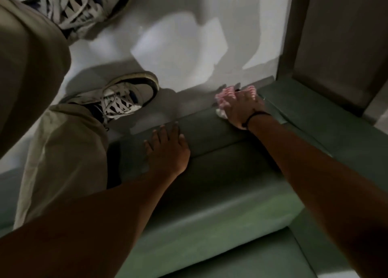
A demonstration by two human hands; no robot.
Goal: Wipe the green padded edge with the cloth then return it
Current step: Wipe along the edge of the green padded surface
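Observation:
A green padded edge point(210, 131) runs from lower left to upper right across the middle of the head view. My right hand point(241, 107) presses a pink-and-white striped cloth point(225, 95) onto the far end of that edge, fingers wrapped over the cloth, most of which is hidden under the palm. My left hand point(168, 149) lies flat on the padded edge nearer to me, fingers spread, holding nothing. A dark band circles my right wrist.
A green cushioned seat point(231, 225) fills the lower right. Beyond the edge lies a pale glossy floor point(189, 47) with my two laced sneakers point(121, 99) and beige trousers at left. A grey-brown upright panel point(336, 47) stands at the upper right.

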